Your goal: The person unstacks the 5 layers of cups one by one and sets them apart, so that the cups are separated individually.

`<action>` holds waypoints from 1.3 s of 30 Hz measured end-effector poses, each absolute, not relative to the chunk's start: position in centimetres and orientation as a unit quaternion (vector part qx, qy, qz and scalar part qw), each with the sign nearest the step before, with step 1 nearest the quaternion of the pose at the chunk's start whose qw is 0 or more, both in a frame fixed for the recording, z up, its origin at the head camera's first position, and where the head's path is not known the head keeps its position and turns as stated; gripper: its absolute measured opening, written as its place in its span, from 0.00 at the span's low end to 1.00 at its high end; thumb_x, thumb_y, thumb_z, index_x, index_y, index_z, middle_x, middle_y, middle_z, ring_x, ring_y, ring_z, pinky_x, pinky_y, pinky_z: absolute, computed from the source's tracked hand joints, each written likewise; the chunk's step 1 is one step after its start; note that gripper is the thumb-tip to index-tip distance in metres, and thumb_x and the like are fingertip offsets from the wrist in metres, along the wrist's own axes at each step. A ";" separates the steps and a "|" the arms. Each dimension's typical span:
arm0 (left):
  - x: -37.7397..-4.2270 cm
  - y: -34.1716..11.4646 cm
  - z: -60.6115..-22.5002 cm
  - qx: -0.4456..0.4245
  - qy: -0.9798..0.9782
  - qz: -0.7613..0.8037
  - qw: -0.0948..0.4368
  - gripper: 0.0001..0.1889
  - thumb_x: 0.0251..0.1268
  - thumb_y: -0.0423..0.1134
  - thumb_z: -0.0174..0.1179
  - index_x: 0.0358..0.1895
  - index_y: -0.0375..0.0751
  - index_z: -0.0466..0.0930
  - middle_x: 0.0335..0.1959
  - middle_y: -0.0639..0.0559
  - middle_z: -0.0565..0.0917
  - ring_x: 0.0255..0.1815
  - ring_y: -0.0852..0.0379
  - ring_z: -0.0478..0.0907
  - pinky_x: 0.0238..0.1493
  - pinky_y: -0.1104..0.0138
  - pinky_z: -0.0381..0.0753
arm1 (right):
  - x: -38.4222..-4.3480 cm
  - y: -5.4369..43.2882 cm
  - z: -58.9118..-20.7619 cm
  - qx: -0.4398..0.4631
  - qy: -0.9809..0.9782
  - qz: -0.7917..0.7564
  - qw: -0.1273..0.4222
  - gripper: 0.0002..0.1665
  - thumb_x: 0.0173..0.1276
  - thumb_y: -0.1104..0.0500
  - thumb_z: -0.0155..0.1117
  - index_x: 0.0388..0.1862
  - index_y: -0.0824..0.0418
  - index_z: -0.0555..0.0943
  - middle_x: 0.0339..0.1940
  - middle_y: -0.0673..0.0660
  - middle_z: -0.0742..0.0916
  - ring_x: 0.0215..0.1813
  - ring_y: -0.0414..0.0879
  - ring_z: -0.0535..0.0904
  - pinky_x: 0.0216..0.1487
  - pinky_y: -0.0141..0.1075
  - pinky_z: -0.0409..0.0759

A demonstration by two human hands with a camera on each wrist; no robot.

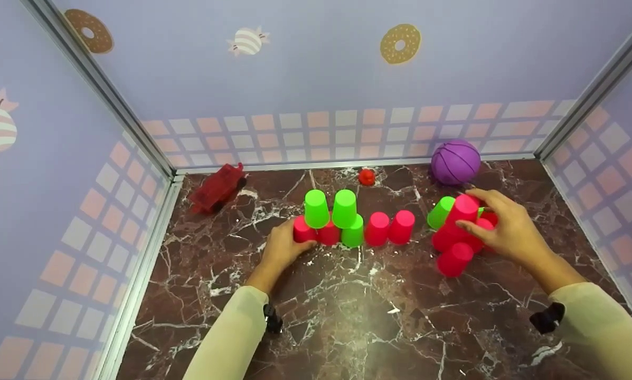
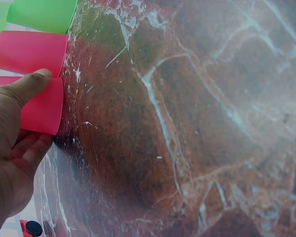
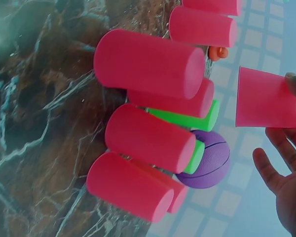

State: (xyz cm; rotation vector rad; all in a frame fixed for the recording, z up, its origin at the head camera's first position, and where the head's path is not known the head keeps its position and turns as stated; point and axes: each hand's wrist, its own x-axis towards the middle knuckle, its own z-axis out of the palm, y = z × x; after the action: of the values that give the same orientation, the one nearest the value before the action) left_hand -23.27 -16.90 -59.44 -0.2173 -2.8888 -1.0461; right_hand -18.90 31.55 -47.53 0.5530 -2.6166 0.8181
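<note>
Upside-down plastic cups stand in a row on the marble-patterned surface. My left hand (image 1: 283,245) grips the pink cup at the row's left end (image 2: 42,108), thumb on its near side. Beside it stand another pink cup (image 2: 32,52) and a green cup (image 1: 352,232); two green cups (image 1: 316,209) rest on top of these. Two more pink cups (image 1: 377,230) continue the row to the right. My right hand (image 1: 511,224) pinches a pink cup (image 3: 264,98) between thumb and fingers, raised above a cluster of pink cups (image 3: 148,64) and green cups (image 1: 441,213).
A purple ball (image 1: 455,162) lies by the back wall, behind the right cluster. A small orange-red object (image 1: 367,177) sits at the back middle. At the back left is a red toy (image 1: 218,188) with dark parts. Patterned walls (image 1: 316,79) enclose the left, back and right.
</note>
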 end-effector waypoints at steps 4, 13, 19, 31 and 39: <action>-23.3 -16.9 -59.4 -0.072 -0.938 -0.338 0.031 0.35 0.58 0.47 0.85 0.67 0.39 0.84 0.56 0.40 0.93 0.58 0.40 0.91 0.62 0.46 0.89 | -18.3 32.5 -47.7 0.186 -0.923 0.288 0.174 0.40 0.60 0.63 0.89 0.70 0.64 0.82 0.53 0.61 0.90 0.48 0.61 0.92 0.51 0.06 0.70; -23.3 -16.8 -59.3 -0.067 -0.940 -0.332 0.028 0.35 0.58 0.48 0.85 0.68 0.40 0.84 0.57 0.40 0.93 0.59 0.39 0.91 0.63 0.45 0.88 | -16.8 34.9 -48.8 0.169 -0.926 0.286 0.177 0.40 0.59 0.65 0.89 0.68 0.68 0.81 0.52 0.64 0.90 0.46 0.64 0.92 0.50 0.06 0.71; -23.4 -16.8 -59.2 -0.066 -0.941 -0.331 0.032 0.36 0.58 0.48 0.85 0.68 0.39 0.84 0.56 0.39 0.93 0.59 0.39 0.91 0.63 0.45 0.88 | -16.0 36.4 -49.5 0.163 -0.927 0.281 0.189 0.41 0.55 0.65 0.91 0.68 0.67 0.82 0.53 0.61 0.91 0.44 0.29 0.84 0.49 0.09 0.75; -23.2 -16.7 -59.3 -0.063 -0.940 -0.335 0.032 0.35 0.58 0.47 0.86 0.67 0.39 0.85 0.56 0.39 0.93 0.58 0.39 0.91 0.64 0.46 0.88 | -15.0 37.2 -52.6 0.175 -0.915 0.320 0.173 0.41 0.51 0.69 0.92 0.64 0.67 0.83 0.51 0.59 0.89 0.52 0.15 0.77 0.50 0.09 0.77; -23.3 -16.7 -59.5 -0.064 -0.938 -0.340 0.031 0.34 0.58 0.46 0.85 0.67 0.39 0.85 0.56 0.39 0.93 0.59 0.39 0.91 0.64 0.46 0.88 | -14.7 37.5 -56.1 0.172 -0.921 0.309 0.167 0.42 0.45 0.71 0.94 0.60 0.68 0.82 0.51 0.62 0.90 0.51 0.37 0.86 0.53 0.08 0.75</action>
State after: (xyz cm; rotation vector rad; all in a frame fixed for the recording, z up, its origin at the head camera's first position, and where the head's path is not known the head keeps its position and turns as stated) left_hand -23.30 -16.71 -59.48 -0.1971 -2.8885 -1.0478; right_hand -14.67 37.55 -56.12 0.4900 -2.6202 0.8783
